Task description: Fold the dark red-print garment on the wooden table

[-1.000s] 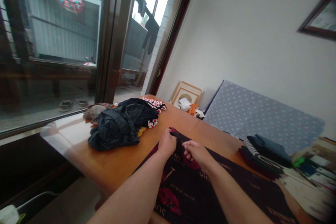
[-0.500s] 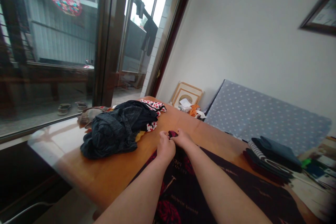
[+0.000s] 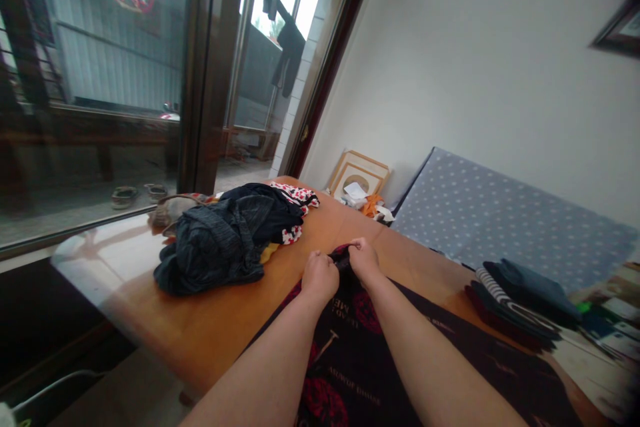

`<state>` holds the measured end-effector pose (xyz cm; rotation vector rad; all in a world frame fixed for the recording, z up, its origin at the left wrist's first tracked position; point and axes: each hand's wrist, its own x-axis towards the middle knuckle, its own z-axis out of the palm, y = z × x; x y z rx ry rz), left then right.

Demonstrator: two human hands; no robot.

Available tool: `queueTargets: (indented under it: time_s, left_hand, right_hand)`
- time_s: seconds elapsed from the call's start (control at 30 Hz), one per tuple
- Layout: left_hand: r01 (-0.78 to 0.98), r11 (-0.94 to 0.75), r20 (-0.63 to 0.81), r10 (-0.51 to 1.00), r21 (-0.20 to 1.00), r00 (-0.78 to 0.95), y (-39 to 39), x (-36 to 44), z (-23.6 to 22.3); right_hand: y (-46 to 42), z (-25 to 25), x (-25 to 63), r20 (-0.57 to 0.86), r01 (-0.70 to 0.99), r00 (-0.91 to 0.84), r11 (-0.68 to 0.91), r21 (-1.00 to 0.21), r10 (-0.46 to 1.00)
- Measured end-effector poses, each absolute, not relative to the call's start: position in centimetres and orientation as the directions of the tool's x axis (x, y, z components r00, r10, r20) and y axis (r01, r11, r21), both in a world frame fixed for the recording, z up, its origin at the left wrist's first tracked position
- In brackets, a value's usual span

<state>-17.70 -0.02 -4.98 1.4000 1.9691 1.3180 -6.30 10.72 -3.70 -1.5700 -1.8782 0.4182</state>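
Observation:
A black cloth with red roses and pale lettering [image 3: 350,360] lies spread on the orange wooden table [image 3: 225,320] in front of me. My left hand [image 3: 320,277] and my right hand [image 3: 364,259] are side by side at its far end. Both are closed, pinching the cloth's far edge between them. That edge is bunched up a little between the fingers.
A heap of dark clothes with a red-and-white patterned piece [image 3: 235,230] lies on the table's left. Folded garments are stacked [image 3: 520,300] on the right. A grey dotted mattress [image 3: 500,220] and picture frames [image 3: 357,177] lean on the wall. Glass doors [image 3: 100,80] stand left.
My right hand has moved from the middle of the cloth up to its far edge, beside my left hand. Both now pinch that edge.

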Motion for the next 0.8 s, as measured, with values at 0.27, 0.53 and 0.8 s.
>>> queueTargets:
  time_s: [0.27,0.53,0.8]
  left_hand:
    - [0.488,0.118,0.17,0.846,0.865,-0.506,0.2,-17.6,-4.8]
    - [0.443,0.095,0.145,0.866,0.891,-0.478,0.6,-17.9,-5.3]
    - [0.278,0.19,0.033,0.77,0.941,-0.637,1.4,-18.4,-6.0]
  right_hand:
    - [11.2,-2.5,-7.0,0.254,0.791,-0.132,0.256,-0.556,0.958]
    - [11.3,-2.5,-8.3,0.245,0.714,-0.057,0.211,-0.667,0.968]
    - [11.3,-3.3,-10.1,0.102,0.513,-0.018,0.097,-0.853,0.995]
